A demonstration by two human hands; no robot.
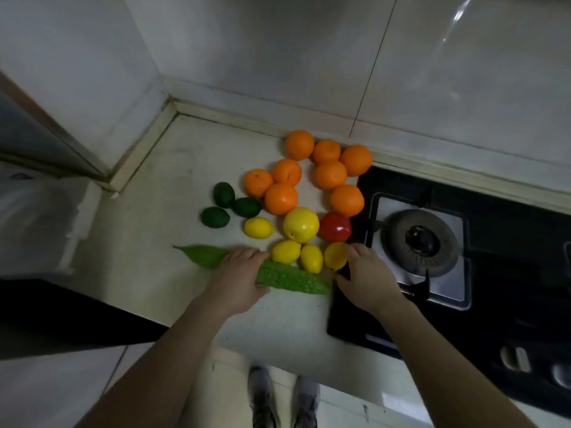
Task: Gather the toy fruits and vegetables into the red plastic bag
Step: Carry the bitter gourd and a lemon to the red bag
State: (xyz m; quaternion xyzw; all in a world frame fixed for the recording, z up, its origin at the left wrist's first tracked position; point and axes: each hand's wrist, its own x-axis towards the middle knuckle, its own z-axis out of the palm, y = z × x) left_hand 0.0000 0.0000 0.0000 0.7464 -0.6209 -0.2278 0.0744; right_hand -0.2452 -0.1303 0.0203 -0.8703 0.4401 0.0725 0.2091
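Toy fruits [301,225] sit heaped on the counter [148,242] at 12 o'clock of the hands, left hand [238,279] wrapped round the green gourd [293,279], right hand [367,279] curled on 1 lemon [333,256], so lift both straight up, clear of the stove [509,242] at 3 o'clock; no red bag in sight.

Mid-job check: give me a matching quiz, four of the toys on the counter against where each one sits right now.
Toys:
1. bumpy green gourd
2. red fruit
3. dark green fruits
4. oranges

Places:
A. at the back, nearest the wall
B. under the left hand
C. right beside the stove edge
D. leftmost of the round toys

Pairs: 1-B, 2-C, 3-D, 4-A
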